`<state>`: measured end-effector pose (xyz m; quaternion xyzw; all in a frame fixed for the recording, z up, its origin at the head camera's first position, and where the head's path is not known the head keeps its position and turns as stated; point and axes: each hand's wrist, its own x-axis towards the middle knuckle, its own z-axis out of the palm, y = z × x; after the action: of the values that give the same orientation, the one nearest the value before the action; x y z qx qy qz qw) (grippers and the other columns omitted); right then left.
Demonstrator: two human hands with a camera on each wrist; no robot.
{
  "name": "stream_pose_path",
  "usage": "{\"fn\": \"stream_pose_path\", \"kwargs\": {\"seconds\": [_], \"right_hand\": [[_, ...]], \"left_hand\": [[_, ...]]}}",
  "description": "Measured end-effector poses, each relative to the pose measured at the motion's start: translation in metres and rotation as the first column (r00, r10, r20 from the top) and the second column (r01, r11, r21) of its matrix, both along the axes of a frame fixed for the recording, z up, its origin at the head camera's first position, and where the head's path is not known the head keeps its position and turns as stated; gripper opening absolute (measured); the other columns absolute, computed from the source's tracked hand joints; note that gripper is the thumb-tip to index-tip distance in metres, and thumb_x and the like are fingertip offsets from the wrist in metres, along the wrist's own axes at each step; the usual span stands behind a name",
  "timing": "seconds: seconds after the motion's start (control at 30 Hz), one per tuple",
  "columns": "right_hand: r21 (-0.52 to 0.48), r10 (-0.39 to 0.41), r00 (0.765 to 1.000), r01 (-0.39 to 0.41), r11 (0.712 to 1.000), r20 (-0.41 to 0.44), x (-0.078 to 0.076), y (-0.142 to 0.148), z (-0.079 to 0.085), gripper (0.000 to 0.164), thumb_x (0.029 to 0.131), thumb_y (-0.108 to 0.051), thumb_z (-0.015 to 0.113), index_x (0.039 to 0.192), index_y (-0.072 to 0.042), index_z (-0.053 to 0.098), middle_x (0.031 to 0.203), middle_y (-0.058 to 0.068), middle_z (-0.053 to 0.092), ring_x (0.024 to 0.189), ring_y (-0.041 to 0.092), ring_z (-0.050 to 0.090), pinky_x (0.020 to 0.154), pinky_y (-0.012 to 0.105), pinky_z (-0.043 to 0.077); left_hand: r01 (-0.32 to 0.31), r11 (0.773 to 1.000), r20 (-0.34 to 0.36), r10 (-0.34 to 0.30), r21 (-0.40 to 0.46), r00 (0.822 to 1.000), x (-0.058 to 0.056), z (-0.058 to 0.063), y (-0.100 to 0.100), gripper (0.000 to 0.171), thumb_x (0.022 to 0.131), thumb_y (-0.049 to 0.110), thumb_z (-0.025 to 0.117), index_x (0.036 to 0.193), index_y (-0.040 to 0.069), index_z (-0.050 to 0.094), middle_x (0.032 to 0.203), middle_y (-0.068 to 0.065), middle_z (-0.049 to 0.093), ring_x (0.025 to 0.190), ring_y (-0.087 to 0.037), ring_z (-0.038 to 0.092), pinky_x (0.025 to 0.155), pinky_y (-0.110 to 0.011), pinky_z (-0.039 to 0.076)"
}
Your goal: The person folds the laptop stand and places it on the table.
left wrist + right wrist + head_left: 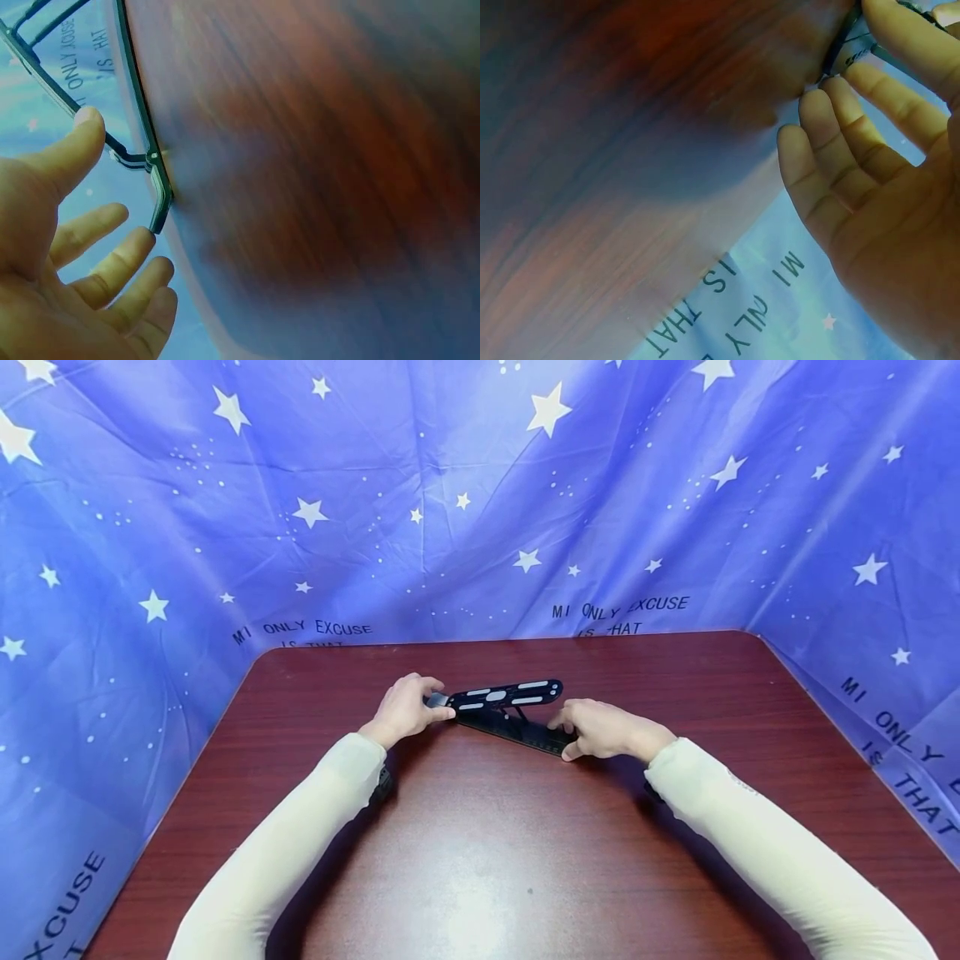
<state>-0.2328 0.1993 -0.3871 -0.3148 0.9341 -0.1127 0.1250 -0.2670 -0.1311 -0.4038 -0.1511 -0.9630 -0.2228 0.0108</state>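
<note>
We have the black stand (491, 724) between both sets of fingers, base plate (517, 732) on the worktop (420, 852), upper plate (513, 695) tilted up on its struts (521, 713). Left hand (401, 708): fingers (94, 231) spread wide and loose at the hinge end, thumb by the upper plate, fingertips at or just beside the lip (160, 206). Right hand (606, 729): fingers (866, 142) at the base plate's other end, thumb by the near corner, index by the far edge; we can't tell if they squeeze. Risks, our read: a strut could slip and drop the upper plate if the left thumb loads it, pinching whatever sits in the gap; the right fingertips look nearest that closing end. Uneven push from the two sides could skid or twist the base plate, as the worktop looks glossy. A loose left could also let the hinge end lift if the right pulls. Count: one stand, one base plate, one upper plate, two struts visible, five pale pads (497, 696) (four strips, one oval), two hands, two sleeves (247, 868) behind the fingers, one worktop, star-print backdrop (450, 568) beyond the fingertips.
</note>
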Motion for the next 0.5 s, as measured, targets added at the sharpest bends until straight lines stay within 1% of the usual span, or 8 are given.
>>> {"fn": "stream_pose_path", "kwargs": {"seconds": [0.07, 0.13, 0.23, 0.3, 0.37, 0.5], "right_hand": [[-0.005, 0.013, 1.0, -0.013, 1.0, 0.015, 0.0, 0.001, 0.0, 0.05, 0.076, -0.025, 0.081, 0.121, -0.01, 0.065, 0.096, 0.001, 0.059, 0.093, 0.02, 0.057, 0.086, 0.042, 0.046], [-0.023, 0.032, 0.999, -0.031, 0.999, 0.041, -0.002, 0.002, 0.0, 0.053, 0.075, -0.023, 0.081, 0.123, -0.01, 0.064, 0.097, 0.002, 0.059, 0.091, 0.02, 0.056, 0.083, 0.04, 0.046], [-0.055, 0.071, 0.994, -0.066, 0.996, 0.083, -0.007, 0.006, 0.0, 0.057, 0.073, -0.018, 0.083, 0.125, -0.01, 0.062, 0.097, 0.003, 0.059, 0.09, 0.019, 0.056, 0.077, 0.035, 0.047], [-0.077, 0.093, 0.99, -0.085, 0.993, 0.11, -0.011, 0.007, 0.0, 0.058, 0.072, -0.014, 0.083, 0.126, -0.01, 0.062, 0.097, 0.004, 0.059, 0.089, 0.02, 0.055, 0.073, 0.032, 0.047], [-0.087, 0.106, 0.986, -0.095, 0.992, 0.125, -0.014, 0.008, 0.0, 0.059, 0.071, -0.012, 0.083, 0.127, -0.011, 0.062, 0.096, 0.004, 0.058, 0.09, 0.02, 0.055, 0.073, 0.031, 0.046], [-0.093, 0.122, 0.984, -0.111, 0.989, 0.128, -0.017, 0.009, 0.0, 0.06, 0.07, -0.011, 0.082, 0.127, -0.012, 0.063, 0.095, 0.004, 0.058, 0.09, 0.02, 0.055, 0.077, 0.032, 0.046]], "left_hand": [[-0.004, 1.0, 0.0, 0.004, -0.002, 1.0, 0.0, 0.0, -0.001, 0.061, 0.076, 0.045, 0.078, 0.124, 0.01, 0.063, 0.103, -0.01, 0.064, 0.097, -0.025, 0.057, 0.084, -0.042, 0.046], [-0.025, 1.0, 0.005, 0.026, -0.005, 1.0, 0.0, 0.001, -0.003, 0.065, 0.075, 0.047, 0.078, 0.125, 0.009, 0.063, 0.104, -0.009, 0.065, 0.098, -0.025, 0.057, 0.085, -0.042, 0.046], [-0.082, 0.997, 0.037, 0.082, 0.004, 0.996, 0.002, 0.004, -0.004, 0.067, 0.073, 0.05, 0.078, 0.122, 0.007, 0.064, 0.106, -0.008, 0.066, 0.1, -0.025, 0.057, 0.087, -0.043, 0.045], [-0.114, 0.994, 0.063, 0.114, 0.0, 0.992, 0.004, 0.005, -0.004, 0.067, 0.073, 0.052, 0.077, 0.119, 0.006, 0.065, 0.109, -0.008, 0.066, 0.101, -0.025, 0.058, 0.088, -0.044, 0.046], [-0.131, 0.991, 0.088, 0.131, -0.004, 0.988, 0.006, 0.006, -0.004, 0.065, 0.075, 0.054, 0.075, 0.118, 0.005, 0.066, 0.11, -0.009, 0.066, 0.101, -0.026, 0.059, 0.089, -0.044, 0.046], [-0.132, 0.991, 0.109, 0.131, -0.001, 0.985, 0.007, 0.005, -0.004, 0.062, 0.077, 0.053, 0.073, 0.116, 0.005, 0.068, 0.111, -0.009, 0.066, 0.101, -0.026, 0.059, 0.088, -0.044, 0.047]]}}
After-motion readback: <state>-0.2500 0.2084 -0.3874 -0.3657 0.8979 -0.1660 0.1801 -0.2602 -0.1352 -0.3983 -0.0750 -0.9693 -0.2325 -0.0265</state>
